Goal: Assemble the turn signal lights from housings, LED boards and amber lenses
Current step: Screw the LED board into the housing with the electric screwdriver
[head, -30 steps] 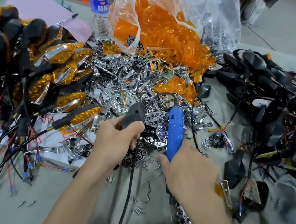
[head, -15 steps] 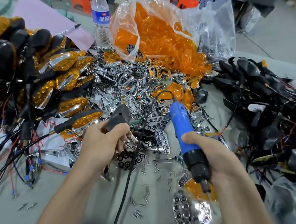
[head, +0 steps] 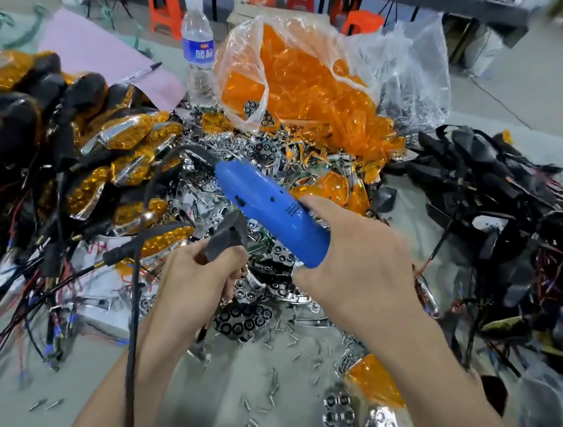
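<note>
My left hand (head: 198,274) grips a black turn signal housing (head: 227,241), whose upper end sticks out above my fingers. My right hand (head: 357,272) grips a blue electric screwdriver (head: 270,212) lying slanted, its cord end pointing up-left; its tip is hidden behind my hand. The screwdriver's black cord (head: 135,302) runs down past my left forearm. Chrome LED boards (head: 242,319) lie heaped under both hands. A clear bag of amber lenses (head: 306,88) stands behind them.
Finished amber lights (head: 122,136) with wires pile up on the left. Black housings with wires (head: 501,200) are heaped on the right. A water bottle (head: 198,47) and pink paper (head: 93,50) stand at the back. Loose screws (head: 270,388) scatter on the grey table.
My right hand has swung the screwdriver from tip-down to slanted, moving up and left toward the housing. My left hand with the housing has shifted slightly right. The camera tilted up.
</note>
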Demonstrator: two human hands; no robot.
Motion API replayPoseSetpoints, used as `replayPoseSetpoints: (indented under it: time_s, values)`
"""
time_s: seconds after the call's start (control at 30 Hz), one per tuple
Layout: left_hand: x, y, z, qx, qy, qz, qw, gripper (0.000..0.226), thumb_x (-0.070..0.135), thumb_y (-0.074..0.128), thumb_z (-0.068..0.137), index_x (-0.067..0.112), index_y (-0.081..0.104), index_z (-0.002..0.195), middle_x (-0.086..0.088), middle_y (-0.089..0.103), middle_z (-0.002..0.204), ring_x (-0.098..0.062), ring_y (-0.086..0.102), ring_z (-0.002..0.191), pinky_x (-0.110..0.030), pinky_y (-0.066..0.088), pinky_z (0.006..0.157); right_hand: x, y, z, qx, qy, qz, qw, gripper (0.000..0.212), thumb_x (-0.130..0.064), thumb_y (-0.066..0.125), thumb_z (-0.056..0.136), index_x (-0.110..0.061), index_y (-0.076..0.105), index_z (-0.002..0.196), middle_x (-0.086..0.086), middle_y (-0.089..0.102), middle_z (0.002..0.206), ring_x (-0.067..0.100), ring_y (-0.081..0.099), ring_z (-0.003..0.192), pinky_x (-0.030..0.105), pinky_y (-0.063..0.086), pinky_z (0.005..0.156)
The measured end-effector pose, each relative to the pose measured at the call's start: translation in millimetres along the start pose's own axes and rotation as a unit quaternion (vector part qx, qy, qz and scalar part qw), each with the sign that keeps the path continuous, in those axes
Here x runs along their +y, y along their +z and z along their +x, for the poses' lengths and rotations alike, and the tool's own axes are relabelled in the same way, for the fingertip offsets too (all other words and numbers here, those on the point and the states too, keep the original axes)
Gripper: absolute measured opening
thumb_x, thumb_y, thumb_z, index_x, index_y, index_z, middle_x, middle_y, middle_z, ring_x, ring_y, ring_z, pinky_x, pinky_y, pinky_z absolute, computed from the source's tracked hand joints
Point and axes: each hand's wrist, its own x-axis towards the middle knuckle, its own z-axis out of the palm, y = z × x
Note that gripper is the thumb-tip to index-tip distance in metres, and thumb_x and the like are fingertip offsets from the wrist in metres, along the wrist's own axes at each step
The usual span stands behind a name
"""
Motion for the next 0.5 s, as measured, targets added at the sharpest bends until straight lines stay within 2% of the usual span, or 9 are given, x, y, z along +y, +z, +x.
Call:
replayPoseSetpoints:
  time_s: [0.1,0.17,0.23,0.3,0.37,0.43,0.5]
  values:
    - [-1,-3,1,0.01,0.002,-0.008,1.0,0.028,0.043,0.071,0.063,0.015,0.067,0.059,-0.01,0.062,0.057,-0.017,0.05,0.044,-0.02,0.042,0.045,7,5,8,0.094,-0.016,-0.088,0.991,0.073,-0.034,0.09,0.052,-0.033,0.067,0.121,-0.012,0.07,0.08,0.024,0.058,0.063,0.028,0.029,0.07]
    - [-1,-4,4,0.004,-0.003,-0.006,1.0,0.026,0.037,0.07,0.068,0.014,0.067,0.059,-0.014,0.06,0.056,-0.017,0.049,0.044,-0.02,0.042,0.046,12,8,13,0.136,0.021,-0.055,0.989,0.068,-0.034,0.088,0.052,-0.034,0.067,0.116,-0.013,0.062,0.073,0.022,0.045,0.061,0.028,0.027,0.066]
    - [-1,-3,5,-0.004,-0.005,-0.002,1.0,0.026,0.041,0.07,0.066,0.016,0.067,0.058,-0.024,0.06,0.059,-0.019,0.05,0.046,-0.024,0.042,0.048,17,10,18,0.148,0.092,0.055,0.983,0.064,-0.034,0.079,0.057,-0.038,0.062,0.118,-0.015,0.056,0.073,0.015,0.043,0.063,0.03,0.031,0.059]
    - [0,-2,4,-0.005,-0.007,0.011,1.0,0.034,0.045,0.069,0.065,0.011,0.066,0.06,-0.026,0.062,0.061,-0.019,0.05,0.047,-0.026,0.042,0.049,23,14,21,0.167,0.139,0.185,0.958,0.061,-0.035,0.073,0.058,-0.042,0.06,0.118,-0.012,0.06,0.078,0.014,0.048,0.064,0.023,0.039,0.058]
    - [-1,-2,5,-0.005,-0.021,0.022,1.0,0.029,0.037,0.072,0.075,0.011,0.069,0.062,-0.016,0.062,0.055,-0.016,0.051,0.045,-0.022,0.041,0.046,28,17,23,0.179,0.155,0.318,0.918,0.055,-0.031,0.072,0.059,-0.037,0.063,0.113,-0.005,0.059,0.078,0.016,0.047,0.061,0.028,0.042,0.056]
    - [-3,-3,7,0.005,-0.041,0.028,0.999,0.026,0.025,0.073,0.084,0.014,0.071,0.06,-0.008,0.062,0.053,-0.014,0.049,0.044,-0.021,0.038,0.041,29,19,23,0.157,0.161,0.447,0.866,0.051,-0.019,0.075,0.062,-0.036,0.06,0.107,0.0,0.054,0.077,0.018,0.044,0.06,0.034,0.044,0.053]
    - [-5,-3,7,0.006,-0.046,0.039,0.998,0.028,0.022,0.073,0.086,0.006,0.066,0.065,-0.008,0.06,0.054,-0.015,0.046,0.045,-0.02,0.035,0.041,30,22,21,0.128,0.166,0.54,0.815,0.054,-0.008,0.078,0.063,-0.036,0.054,0.102,-0.002,0.051,0.077,0.014,0.047,0.06,0.03,0.047,0.054]
